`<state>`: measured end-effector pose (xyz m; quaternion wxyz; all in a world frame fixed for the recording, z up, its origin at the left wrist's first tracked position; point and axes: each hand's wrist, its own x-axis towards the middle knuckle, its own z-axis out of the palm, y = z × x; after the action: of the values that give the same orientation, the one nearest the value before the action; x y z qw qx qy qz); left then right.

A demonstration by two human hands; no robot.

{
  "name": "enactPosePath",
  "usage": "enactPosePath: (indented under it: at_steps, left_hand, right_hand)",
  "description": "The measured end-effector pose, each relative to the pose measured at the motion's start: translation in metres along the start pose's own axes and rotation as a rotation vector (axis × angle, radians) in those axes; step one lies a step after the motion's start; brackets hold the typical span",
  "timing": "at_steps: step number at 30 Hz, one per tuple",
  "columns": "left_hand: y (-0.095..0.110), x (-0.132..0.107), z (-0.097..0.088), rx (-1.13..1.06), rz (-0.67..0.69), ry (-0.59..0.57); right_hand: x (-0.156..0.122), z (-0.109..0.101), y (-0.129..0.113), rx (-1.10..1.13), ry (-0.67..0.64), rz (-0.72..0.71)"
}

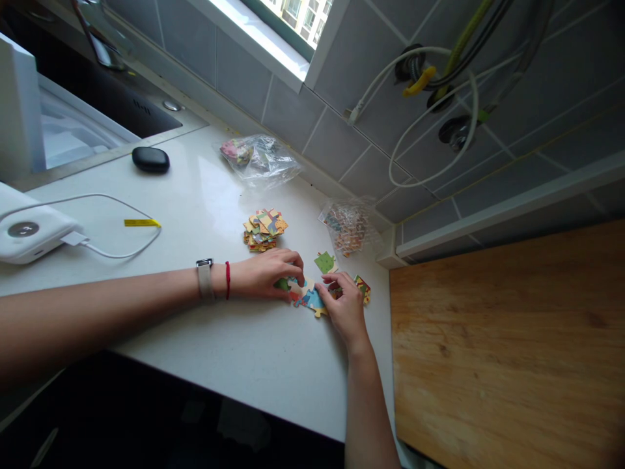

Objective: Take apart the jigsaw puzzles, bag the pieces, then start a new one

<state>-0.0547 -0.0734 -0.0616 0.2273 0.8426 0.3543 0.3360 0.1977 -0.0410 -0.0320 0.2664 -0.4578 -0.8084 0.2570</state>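
Note:
Several joined jigsaw puzzle pieces (308, 294) in blue, cream and red lie on the white countertop between my two hands. My left hand (273, 270) comes in from the left, its fingers curled and closed around a jigsaw piece with a green part (282, 284) at the strip's left end. At the other end, my right hand (346, 305) is bent inward with thumb and fingers closed on the pieces; its palm hides part of them. A loose green jigsaw piece (325, 262) lies just beyond the hands. More patterned pieces (362, 288) show beside my right hand.
A pile of jigsaw pieces (263, 229) sits behind my left hand. Two clear bags, one (263, 159) by the wall and another (349, 225) with pieces, lie farther back. A power bank (41, 225) with cable, a black case (150, 159) and a wooden board (508, 345) flank the work area.

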Motion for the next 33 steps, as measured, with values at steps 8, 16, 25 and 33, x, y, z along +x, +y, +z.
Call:
enactPosePath:
  at_steps: [8, 16, 25, 33]
  left_hand:
    - [0.002, 0.000, -0.001, -0.002, 0.000, 0.011]
    - [0.003, 0.000, -0.001, -0.016, 0.010, 0.011]
    - [0.008, 0.000, -0.004, 0.017, -0.015, -0.006]
    - [0.007, 0.000, -0.002, 0.016, -0.007, 0.007]
  right_hand:
    - [-0.001, -0.007, 0.010, 0.180, -0.107, 0.122]
    - [-0.002, -0.013, 0.003, 0.508, -0.128, 0.275]
    - [-0.001, -0.012, 0.001, 0.567, -0.119, 0.332]
    - [-0.001, -0.009, 0.000, 0.490, -0.061, 0.316]
